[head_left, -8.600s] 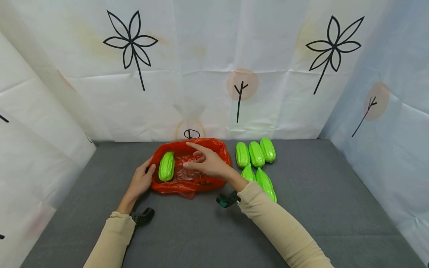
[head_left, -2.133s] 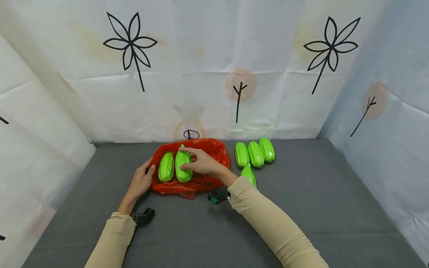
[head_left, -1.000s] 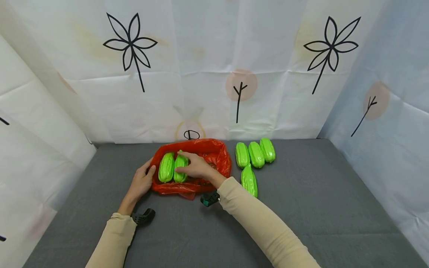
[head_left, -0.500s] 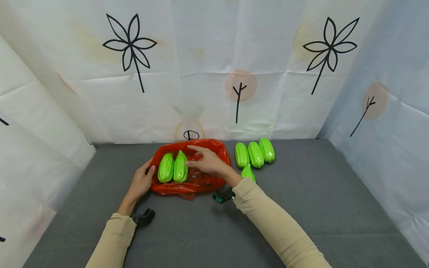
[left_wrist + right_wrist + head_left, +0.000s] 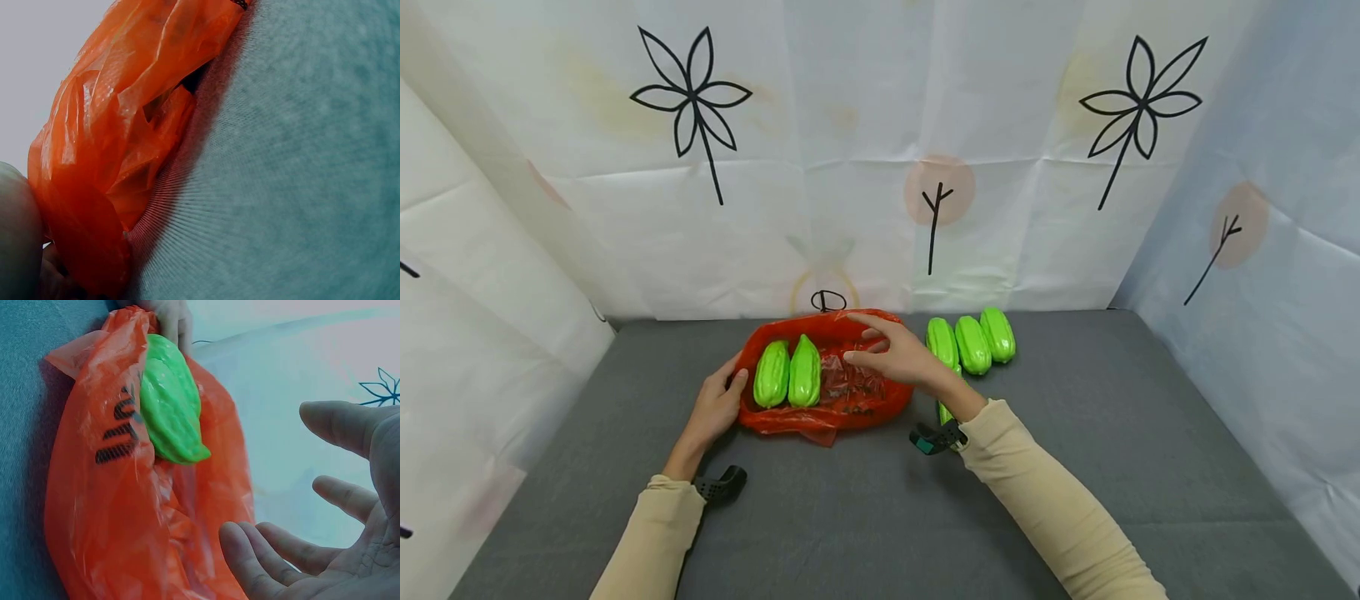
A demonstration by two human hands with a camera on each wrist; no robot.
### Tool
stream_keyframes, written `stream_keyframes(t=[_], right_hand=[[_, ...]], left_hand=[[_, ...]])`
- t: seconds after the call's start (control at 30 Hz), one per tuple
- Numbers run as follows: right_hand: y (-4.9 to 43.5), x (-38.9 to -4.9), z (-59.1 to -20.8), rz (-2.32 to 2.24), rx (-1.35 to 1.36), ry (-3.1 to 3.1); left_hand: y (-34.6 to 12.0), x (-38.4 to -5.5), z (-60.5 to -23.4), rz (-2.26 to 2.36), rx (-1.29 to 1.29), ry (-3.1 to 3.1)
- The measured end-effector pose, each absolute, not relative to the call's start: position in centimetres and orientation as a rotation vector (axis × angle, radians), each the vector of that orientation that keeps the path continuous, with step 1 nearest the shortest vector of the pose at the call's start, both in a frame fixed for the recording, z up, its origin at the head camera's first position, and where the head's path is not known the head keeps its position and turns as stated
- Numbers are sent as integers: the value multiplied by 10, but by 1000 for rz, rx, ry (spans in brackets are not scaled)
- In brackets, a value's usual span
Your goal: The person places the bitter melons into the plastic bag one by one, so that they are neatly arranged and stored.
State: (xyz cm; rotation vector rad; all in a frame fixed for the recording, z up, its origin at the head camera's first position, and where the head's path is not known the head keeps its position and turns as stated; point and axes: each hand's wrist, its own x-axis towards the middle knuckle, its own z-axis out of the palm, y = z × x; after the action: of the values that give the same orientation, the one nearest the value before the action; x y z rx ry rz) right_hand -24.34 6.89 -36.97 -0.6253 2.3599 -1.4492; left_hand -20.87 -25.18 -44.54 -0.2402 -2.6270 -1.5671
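Observation:
A red plastic bag [image 5: 820, 423] sits with its mouth spread wide on the grey cloth. Two shiny green ridged gourds [image 5: 805, 372] stand side by side at its left end. My left hand [image 5: 713, 408] pinches the bag's left rim, thumb on one side and fingers on the other. In the left wrist view the crumpled red bag [image 5: 94, 162] lies against the thumb. My right hand [image 5: 898, 354] hovers over the bag's right part with fingers spread, holding nothing. The right wrist view shows one gourd [image 5: 172, 400] at the bag's mouth, apart from those fingers.
Right of the bag, three more green gourds [image 5: 973, 346] lie in a row. Another gourd [image 5: 945, 414] in front of them is mostly hidden behind the right wrist. White printed cloth [image 5: 850, 167] hangs behind and at both sides.
The right hand brought a second gourd from the near row into the bag, set it beside the first, let go and drew back rightward. The left hand stayed at the rim.

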Motion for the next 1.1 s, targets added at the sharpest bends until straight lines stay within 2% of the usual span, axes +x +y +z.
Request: stream_keyframes(t=[0.3,1.1], right_hand=[[95,-237,-365,-1469,-633,2359],[164,-218,-366,-1474,-587,2475]], left_hand=[[-262,-222,-468,-1543,-253,-2626],[-262,-221,-469,-1522,-267,-2617]])
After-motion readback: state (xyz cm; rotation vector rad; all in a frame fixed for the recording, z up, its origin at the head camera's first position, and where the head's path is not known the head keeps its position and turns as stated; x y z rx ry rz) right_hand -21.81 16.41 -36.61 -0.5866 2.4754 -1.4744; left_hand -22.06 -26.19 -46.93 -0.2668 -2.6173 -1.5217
